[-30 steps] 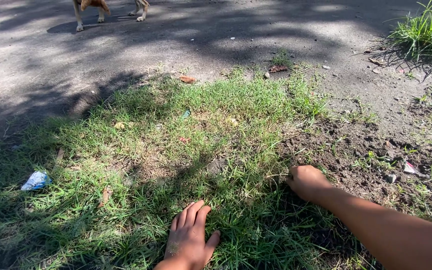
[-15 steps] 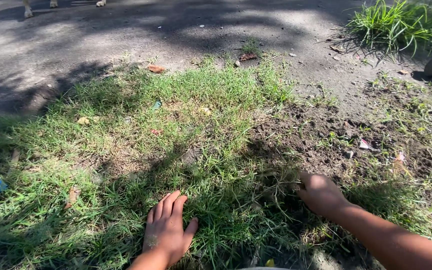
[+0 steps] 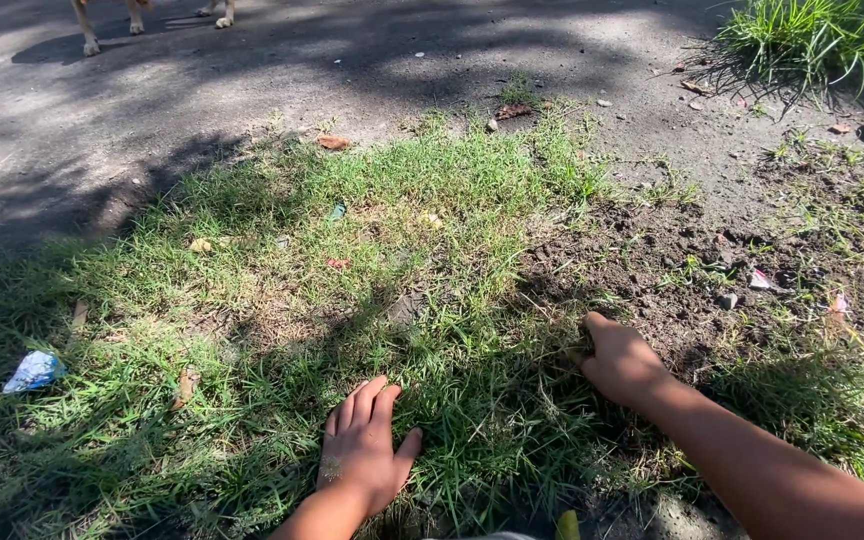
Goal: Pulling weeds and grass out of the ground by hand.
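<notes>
Two bare hands work a patch of short grass (image 3: 392, 260) on the ground. The left hand (image 3: 364, 450) lies flat on the blades, fingers together and thumb out. The right hand (image 3: 620, 362) is curled, fingers closed on grass at the edge of bare dark soil (image 3: 672, 265). One crumpled pale blue wrapper (image 3: 34, 371) lies well to the left.

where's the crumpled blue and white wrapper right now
In the head view, the crumpled blue and white wrapper lies in the grass at far left, well left of the left hand, which is pressed flat on the turf.
</notes>
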